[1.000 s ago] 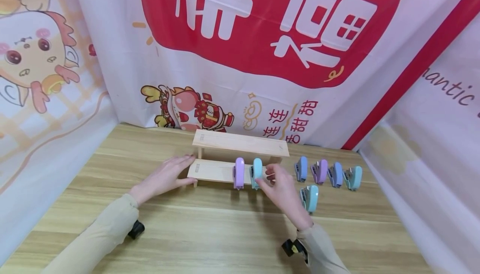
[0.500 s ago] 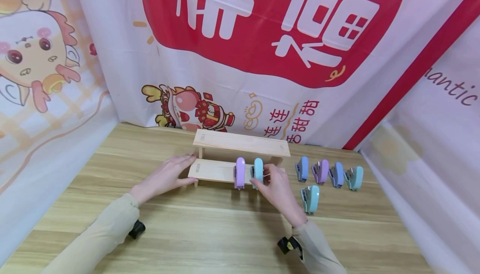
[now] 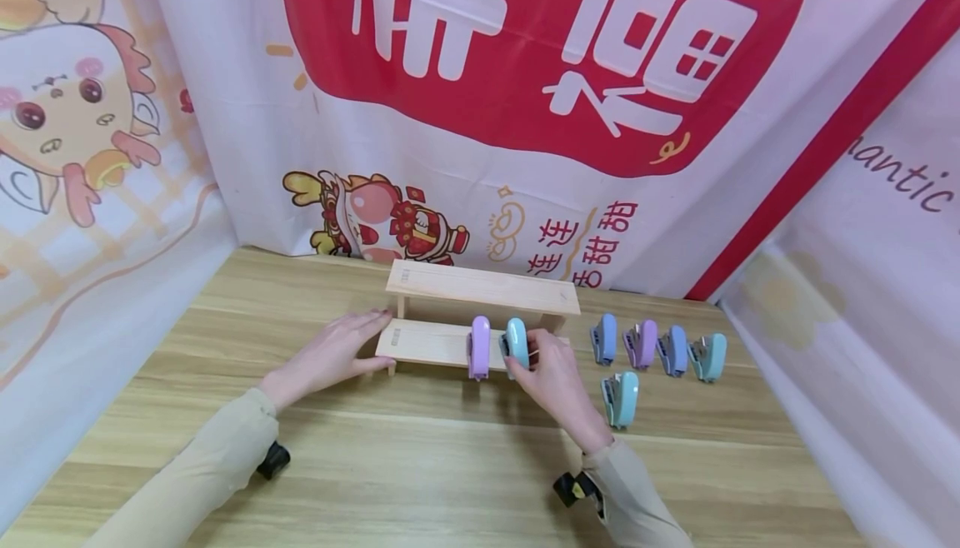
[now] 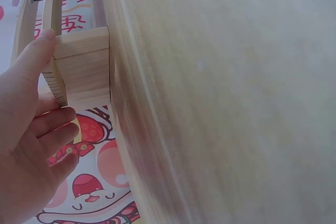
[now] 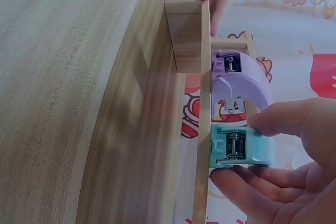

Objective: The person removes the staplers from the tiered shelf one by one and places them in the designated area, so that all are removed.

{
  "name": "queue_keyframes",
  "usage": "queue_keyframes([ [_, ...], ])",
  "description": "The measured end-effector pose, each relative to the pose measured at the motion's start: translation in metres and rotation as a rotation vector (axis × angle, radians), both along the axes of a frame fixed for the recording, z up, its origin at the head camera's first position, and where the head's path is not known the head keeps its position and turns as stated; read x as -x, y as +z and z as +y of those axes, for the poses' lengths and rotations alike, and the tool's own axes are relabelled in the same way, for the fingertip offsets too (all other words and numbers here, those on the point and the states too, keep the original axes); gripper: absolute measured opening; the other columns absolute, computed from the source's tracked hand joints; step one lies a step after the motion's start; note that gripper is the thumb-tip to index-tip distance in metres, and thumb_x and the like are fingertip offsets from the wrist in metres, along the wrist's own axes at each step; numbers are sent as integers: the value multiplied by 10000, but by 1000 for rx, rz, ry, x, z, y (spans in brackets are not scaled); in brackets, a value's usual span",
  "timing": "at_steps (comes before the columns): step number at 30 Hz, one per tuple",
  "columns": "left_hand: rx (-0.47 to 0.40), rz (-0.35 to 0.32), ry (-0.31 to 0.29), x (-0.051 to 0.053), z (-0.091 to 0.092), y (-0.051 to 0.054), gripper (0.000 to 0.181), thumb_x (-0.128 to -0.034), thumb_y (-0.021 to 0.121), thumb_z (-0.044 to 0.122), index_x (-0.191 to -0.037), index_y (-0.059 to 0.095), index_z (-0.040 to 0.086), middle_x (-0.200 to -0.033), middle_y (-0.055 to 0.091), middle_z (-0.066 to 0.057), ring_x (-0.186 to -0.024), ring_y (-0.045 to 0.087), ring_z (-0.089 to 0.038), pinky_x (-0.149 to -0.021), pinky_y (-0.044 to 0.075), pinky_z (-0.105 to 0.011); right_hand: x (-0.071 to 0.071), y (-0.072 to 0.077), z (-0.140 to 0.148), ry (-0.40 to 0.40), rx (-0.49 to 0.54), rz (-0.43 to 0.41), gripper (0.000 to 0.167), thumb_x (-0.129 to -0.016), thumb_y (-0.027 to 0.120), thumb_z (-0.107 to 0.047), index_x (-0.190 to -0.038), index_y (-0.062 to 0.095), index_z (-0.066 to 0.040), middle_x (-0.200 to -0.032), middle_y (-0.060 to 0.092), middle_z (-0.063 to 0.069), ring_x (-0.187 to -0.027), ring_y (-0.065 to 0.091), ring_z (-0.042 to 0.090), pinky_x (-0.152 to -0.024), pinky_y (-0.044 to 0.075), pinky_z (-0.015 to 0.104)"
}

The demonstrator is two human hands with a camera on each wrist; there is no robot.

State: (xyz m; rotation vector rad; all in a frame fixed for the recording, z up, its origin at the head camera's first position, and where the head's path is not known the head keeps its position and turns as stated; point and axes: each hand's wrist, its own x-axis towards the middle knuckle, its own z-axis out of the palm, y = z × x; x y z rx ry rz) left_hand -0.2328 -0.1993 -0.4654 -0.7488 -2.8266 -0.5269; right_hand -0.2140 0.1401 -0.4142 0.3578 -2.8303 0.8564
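In the head view, my right hand holds a teal stapler standing upright on the lower step of a two-tier wooden shelf. The right wrist view shows the thumb on one side of this teal stapler and fingers on the other. Just left of it stands a purple stapler, a small gap apart. My left hand grips the left end of the lower step. In the left wrist view its thumb touches the front edge, while the other fingers reach behind the end.
To the right of the shelf, a blue stapler, a purple stapler, another blue stapler and a teal stapler stand in a row. One more teal stapler is nearer the front. The upper step rises behind; printed cloth surrounds the table.
My right hand has moved slightly left and its thumb and fingers have closed on the teal stapler on the step. The left hand stays at the shelf's end.
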Motion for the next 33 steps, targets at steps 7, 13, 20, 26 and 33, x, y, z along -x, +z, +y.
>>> queue_keyframes([
  [7, 1, -7, 1, 0, 0, -2, 807, -880, 711, 477, -1478, 437, 11, -1504, 469, -224, -1382, 481, -388, -1169, 350, -610, -1, -2, -1, -5, -1, 44, 361, -834, 809, -252, -1063, 637, -33, -956, 706, 106, -831, 658, 205, -710, 604, 289],
  [13, -4, -7, 3, -1, 0, -2, 798, -877, 723, 459, -1475, 443, 10, -1498, 475, -230, -1378, 484, -392, -1162, 356, -617, 1, -1, -1, -22, -12, 36, 314, -833, 801, -226, -1024, 639, -37, -927, 703, 93, -820, 628, 201, -733, 580, 326],
  [20, -6, -16, 7, -2, 1, 0, 795, -883, 718, 456, -1478, 438, 11, -1500, 472, -231, -1378, 481, -400, -1157, 357, -624, 0, 0, 0, -50, -6, -1, 275, -819, 782, -187, -1000, 633, -43, -896, 698, 83, -816, 598, 193, -758, 570, 354],
  [26, -10, -28, 12, -2, 1, 0, 795, -884, 717, 454, -1480, 434, 11, -1504, 465, -233, -1384, 474, -400, -1157, 352, -629, 0, -1, 3, -64, 11, -5, 286, -802, 782, -161, -1004, 622, -34, -910, 703, 102, -831, 637, 214, -733, 607, 345],
  [33, -5, -20, 10, 0, 0, 1, 800, -882, 715, 464, -1478, 437, 9, -1497, 474, -235, -1374, 485, -401, -1151, 361, -630, -1, 3, 8, -82, 25, -24, 300, -803, 771, -149, -1028, 605, -39, -926, 718, 118, -742, 671, 160, -639, 619, 260],
])
